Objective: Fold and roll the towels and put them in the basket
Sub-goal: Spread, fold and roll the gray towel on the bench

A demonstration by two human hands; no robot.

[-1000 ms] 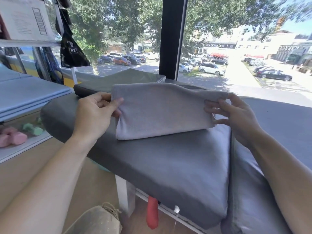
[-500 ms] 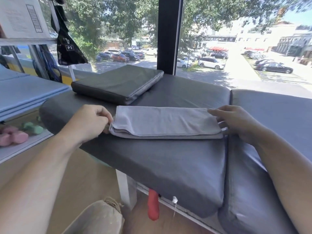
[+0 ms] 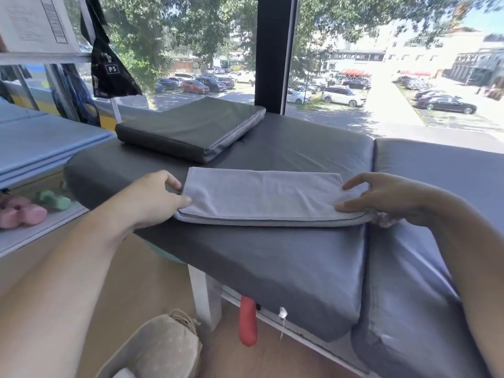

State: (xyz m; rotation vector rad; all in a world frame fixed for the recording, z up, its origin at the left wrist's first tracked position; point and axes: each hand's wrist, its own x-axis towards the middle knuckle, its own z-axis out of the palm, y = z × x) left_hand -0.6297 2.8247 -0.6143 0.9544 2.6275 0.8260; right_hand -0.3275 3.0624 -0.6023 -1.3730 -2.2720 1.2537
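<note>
A light grey towel [image 3: 261, 196], folded into a long flat strip, lies across the dark grey bench cushion [image 3: 272, 263]. My left hand [image 3: 152, 200] is at the strip's left end, thumb on its near corner and fingers curled at the edge. My right hand [image 3: 381, 199] holds the right end, with fingers on top and fingertips showing under the edge. A beige basket [image 3: 163, 347] with a rope handle stands on the floor at the bottom left, below the bench; something white shows inside it.
A loose dark cushion [image 3: 191, 129] lies at the back left of the bench, by the window. A second bench cushion [image 3: 436, 186] adjoins on the right. Blue mats [image 3: 41, 143] and small pink and green dumbbells [image 3: 24, 214] sit to the left. A red object [image 3: 247, 323] hangs under the bench.
The towel was held up off the cushion a second ago; it now lies flat, folded over into a narrower strip. Both hands came down with it and stay at its ends.
</note>
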